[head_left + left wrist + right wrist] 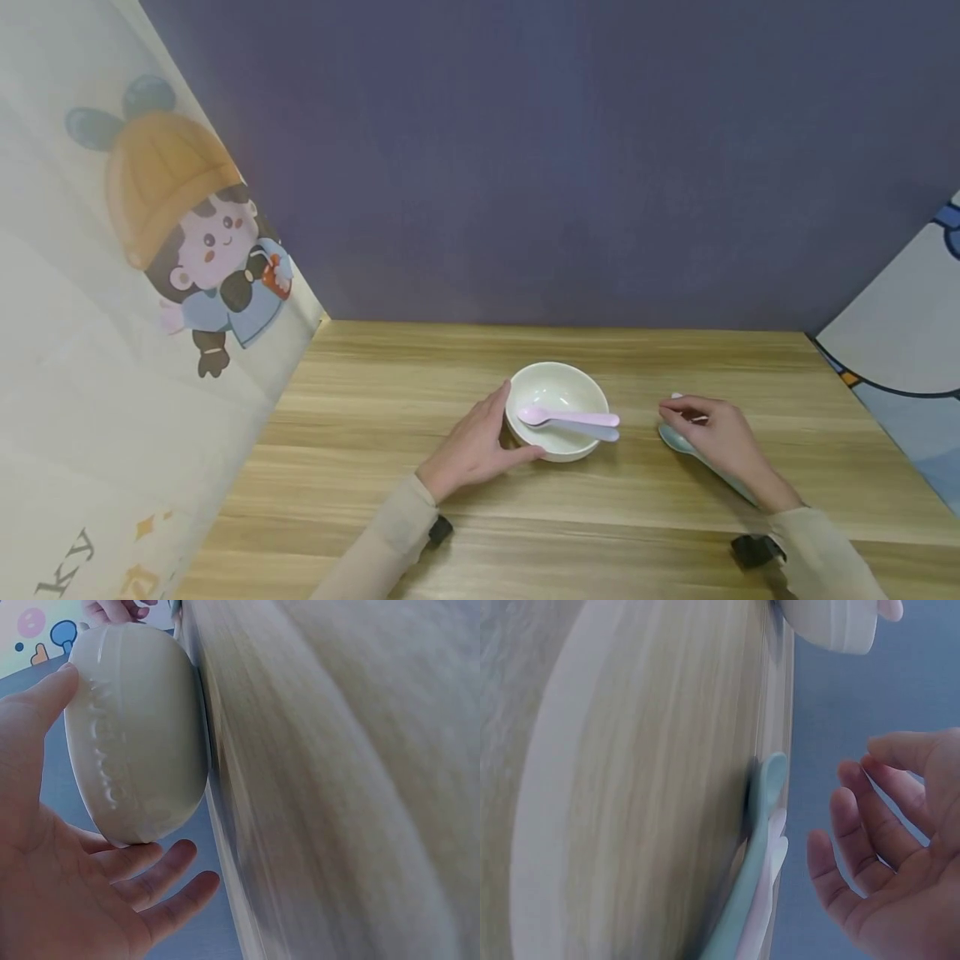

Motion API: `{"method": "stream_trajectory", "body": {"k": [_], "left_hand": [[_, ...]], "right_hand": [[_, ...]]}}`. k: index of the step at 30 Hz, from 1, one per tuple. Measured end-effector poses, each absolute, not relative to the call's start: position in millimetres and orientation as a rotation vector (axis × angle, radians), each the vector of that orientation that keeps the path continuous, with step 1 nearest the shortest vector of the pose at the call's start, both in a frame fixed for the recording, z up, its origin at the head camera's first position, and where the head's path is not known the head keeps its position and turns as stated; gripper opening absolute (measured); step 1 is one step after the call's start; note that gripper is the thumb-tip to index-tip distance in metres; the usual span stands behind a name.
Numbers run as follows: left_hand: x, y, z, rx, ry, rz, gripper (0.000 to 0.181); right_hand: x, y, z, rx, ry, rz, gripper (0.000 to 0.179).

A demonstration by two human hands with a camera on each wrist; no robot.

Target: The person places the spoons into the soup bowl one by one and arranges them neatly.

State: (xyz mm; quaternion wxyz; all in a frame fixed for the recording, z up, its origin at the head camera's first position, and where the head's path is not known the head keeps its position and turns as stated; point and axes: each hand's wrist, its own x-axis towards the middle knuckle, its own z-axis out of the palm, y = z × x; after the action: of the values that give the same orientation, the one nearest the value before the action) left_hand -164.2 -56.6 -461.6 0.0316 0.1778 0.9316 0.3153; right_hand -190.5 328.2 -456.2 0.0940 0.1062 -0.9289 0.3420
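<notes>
A white bowl (551, 382) stands upright on the table, a pink spoon (577, 417) and a greyish-lavender spoon (592, 431) lying in it with their handles over the right rim. My left hand (476, 442) holds the bowl at its left side, thumb at the near rim and fingers along the wall; raised lettering shows there in the left wrist view. Over a pale green spoon (678, 441) hovers my right hand (712, 433), fingers loosely bent and holding nothing. Beyond the green spoon, the right wrist view shows a pink spoon (758, 926) and a whitish one (779, 856).
The wood-grain table (360, 400) meets a dark blue-grey panel (525, 167) at the back. A pale sheet with a cartoon figure (210, 242) stands along the left, and another printed sheet (892, 325) borders the right. Black straps circle both wrists.
</notes>
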Motion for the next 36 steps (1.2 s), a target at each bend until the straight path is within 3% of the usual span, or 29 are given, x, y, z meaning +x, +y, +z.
{"method": "stream_trajectory", "body": {"k": [21, 36], "left_hand": [[-139, -89, -464, 0.640, 2.822, 0.963, 0.120], [-140, -90, -462, 0.642, 2.813, 0.947, 0.122]], "right_hand": [[-131, 321, -465, 0.138, -2.751, 0.988, 0.020], [-126, 340, -461, 0.128, -2.750, 0.929, 0.022]]}}
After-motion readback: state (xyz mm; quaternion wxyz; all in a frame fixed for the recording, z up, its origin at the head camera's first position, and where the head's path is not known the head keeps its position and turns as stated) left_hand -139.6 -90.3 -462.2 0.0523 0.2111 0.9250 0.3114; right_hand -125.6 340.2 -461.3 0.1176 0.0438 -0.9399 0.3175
